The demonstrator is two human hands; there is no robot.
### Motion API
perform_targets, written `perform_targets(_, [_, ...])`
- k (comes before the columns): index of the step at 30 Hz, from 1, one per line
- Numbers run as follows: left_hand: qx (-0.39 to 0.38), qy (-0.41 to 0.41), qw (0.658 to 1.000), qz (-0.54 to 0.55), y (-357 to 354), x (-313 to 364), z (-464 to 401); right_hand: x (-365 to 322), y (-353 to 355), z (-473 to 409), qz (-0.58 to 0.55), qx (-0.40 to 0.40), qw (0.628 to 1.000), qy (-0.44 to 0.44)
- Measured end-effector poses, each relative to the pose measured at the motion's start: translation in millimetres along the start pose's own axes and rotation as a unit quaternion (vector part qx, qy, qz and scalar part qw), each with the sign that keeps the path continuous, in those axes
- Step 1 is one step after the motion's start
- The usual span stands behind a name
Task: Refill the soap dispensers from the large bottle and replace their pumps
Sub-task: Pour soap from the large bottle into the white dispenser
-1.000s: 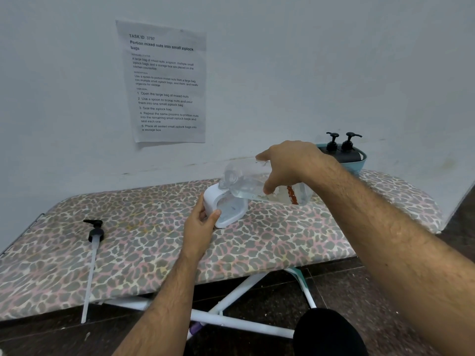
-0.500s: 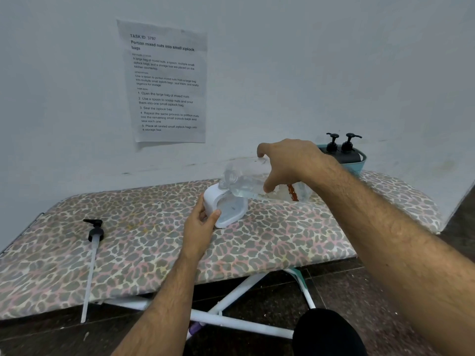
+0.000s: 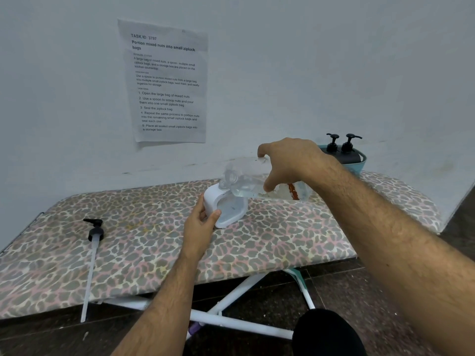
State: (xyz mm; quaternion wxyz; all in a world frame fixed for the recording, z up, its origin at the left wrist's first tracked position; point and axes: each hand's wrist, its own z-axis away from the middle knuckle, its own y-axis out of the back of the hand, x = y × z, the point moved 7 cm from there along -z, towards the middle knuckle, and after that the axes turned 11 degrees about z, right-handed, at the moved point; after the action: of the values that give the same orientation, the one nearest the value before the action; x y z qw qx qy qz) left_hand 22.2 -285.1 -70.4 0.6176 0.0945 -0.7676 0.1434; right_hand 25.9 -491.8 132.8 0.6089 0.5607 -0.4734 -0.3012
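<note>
Nearest the camera, the left hand (image 3: 199, 222) has its grip wrapped round the near side of the white soap dispenser (image 3: 226, 208), thumb on its front edge, steadying it on the leopard-print ironing board (image 3: 270, 242), the surface for everything here. Just beyond and to the right of that grip, the right hand (image 3: 288, 163) has its grip clamped over the large clear bottle (image 3: 254, 182), fingers on top and thumb beneath. That bottle lies tipped nearly flat, its mouth over the dispenser's open top; whether liquid is flowing is hard to say. Far to the left of both hands a loose black pump (image 3: 95, 231) lies with its long tube trailing toward the near edge. Behind the right hand, a teal tub (image 3: 359, 164) holds two black pump bottles (image 3: 345, 152).
</note>
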Motion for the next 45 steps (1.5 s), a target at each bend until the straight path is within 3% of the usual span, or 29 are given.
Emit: perform_targets(45, [-0.002,0.008,1.0,0.004,-0.6,-2.9,-1.0,0.8,1.0,1.9,0.007,0.005,1.0,-0.013])
